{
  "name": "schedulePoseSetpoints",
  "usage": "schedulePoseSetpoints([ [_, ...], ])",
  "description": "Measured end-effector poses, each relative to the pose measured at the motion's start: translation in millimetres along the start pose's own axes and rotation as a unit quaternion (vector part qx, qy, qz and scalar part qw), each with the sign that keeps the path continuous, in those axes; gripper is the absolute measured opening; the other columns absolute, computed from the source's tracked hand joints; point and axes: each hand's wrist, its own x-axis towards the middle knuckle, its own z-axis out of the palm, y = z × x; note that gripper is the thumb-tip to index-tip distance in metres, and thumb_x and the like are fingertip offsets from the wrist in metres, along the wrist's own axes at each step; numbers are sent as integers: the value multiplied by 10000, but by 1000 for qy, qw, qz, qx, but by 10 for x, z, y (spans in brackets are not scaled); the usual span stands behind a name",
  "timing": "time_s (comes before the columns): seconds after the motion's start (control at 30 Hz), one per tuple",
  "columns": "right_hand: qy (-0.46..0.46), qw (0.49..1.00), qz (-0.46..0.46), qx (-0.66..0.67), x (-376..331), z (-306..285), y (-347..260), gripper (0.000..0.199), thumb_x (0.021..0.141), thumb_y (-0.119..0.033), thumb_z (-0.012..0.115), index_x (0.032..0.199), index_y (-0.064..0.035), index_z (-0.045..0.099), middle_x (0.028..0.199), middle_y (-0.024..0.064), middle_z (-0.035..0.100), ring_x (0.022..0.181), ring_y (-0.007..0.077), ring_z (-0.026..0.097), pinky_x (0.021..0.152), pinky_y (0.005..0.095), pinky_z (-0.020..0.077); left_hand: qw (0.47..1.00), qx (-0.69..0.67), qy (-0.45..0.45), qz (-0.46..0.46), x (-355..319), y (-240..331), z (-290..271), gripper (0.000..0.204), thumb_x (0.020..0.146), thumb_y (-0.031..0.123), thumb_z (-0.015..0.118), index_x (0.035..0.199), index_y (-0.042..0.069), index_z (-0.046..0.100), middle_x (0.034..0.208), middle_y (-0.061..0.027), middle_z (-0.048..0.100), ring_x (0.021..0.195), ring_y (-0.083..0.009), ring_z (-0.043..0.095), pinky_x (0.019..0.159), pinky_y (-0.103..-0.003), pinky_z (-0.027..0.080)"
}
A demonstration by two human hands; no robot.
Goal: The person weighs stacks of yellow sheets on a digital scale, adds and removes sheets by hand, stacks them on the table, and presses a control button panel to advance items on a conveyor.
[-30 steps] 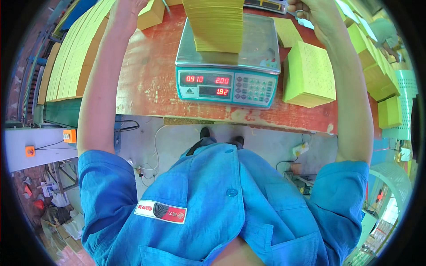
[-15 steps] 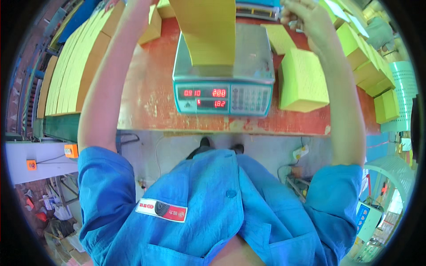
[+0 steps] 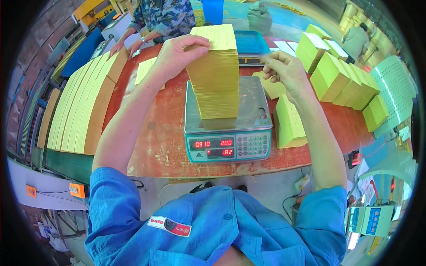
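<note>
A tall stack of yellow paper sheets (image 3: 215, 84) stands on the steel pan of a teal digital scale (image 3: 228, 146) with red lit digits. At the stack's top left edge, my left hand (image 3: 179, 53) is closed, thumb and fingertips gripping the upper sheets. My right hand (image 3: 284, 73) is raised beyond the scale's right side, fingers pinched together. A small blue blur shows at its fingertips; what it is I cannot make out. Just below that hand sits a yellow paper block (image 3: 289, 122), with a flatter yellow pile (image 3: 270, 86) behind it.
Long rows of yellow paper blocks (image 3: 80, 106) line the red table's (image 3: 155, 133) left side. More yellow blocks (image 3: 330, 77) stand at the right, near a perforated pale-green panel (image 3: 395, 88). A blue tray (image 3: 248, 42) lies behind the scale. Across the table is a co-worker in camouflage (image 3: 166, 17).
The view has tilted up, bringing the stack's top, the blue tray and more of the co-worker into sight. My left hand now shows at the stack's top edge; my right fingers remain pinched.
</note>
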Motion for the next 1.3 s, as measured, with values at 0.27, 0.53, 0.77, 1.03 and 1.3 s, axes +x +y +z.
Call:
schedulePoseSetpoints([
  [0.27, -2, 999, 28, 32, -141, -17, -95, 275, 963, -280, 568, 1009, -17, 635, 857, 88, 668, 720, 139, 652, 617, 259, 485, 978, 81, 146, 124, 21, 338, 118, 102, 899, 92, 634, 956, 38, 700, 1045, -56, 711, 1023, -182, 652, 956, -327, 469],
  [0.53, -48, 992, 13, 115, -1026, -554, -65, 465, 901, -147, 548, 1318, 50, 490, 1258, 117, 585, 1114, 201, 588, 941, 323, 470, 882, 150, 72, 440, -773, 1229, 1535, 141, 753, 129, 666, 878, 69, 644, 982, -100, 677, 1128, -286, 625, 1036, -566, 414],
  [0.77, 168, 954, 110, 224, -2208, -2191, 1162, 495, 863, -43, 524, 1344, 44, 444, 1269, 153, 563, 1178, 253, 556, 1008, 386, 454, 914, -5, -112, 391, -1532, 1403, 2038, 221, 826, 179, 653, 956, 5, 617, 972, -140, 649, 978, -284, 645, 875, -415, 534],
  [1.03, 192, 938, 243, 154, -2744, -2495, 2529, 434, 890, 16, 464, 1323, 52, 480, 1252, 158, 579, 1148, 255, 574, 986, 368, 452, 972, 143, 181, -51, -1887, 1161, 1077, 130, 873, 5, 539, 868, -26, 665, 855, -128, 676, 784, -205, 664, 672, -319, 533],
  [1.3, 197, 962, 157, -110, -2390, -2633, 2715, 423, 918, 18, 486, 1341, 44, 475, 1292, 164, 570, 1159, 241, 571, 983, 345, 445, 924, -140, 329, -136, -1416, 834, 234, 338, 1022, 207, 437, 1210, -59, 525, 1025, -171, 663, 992, -222, 637, 841, -330, 507],
])
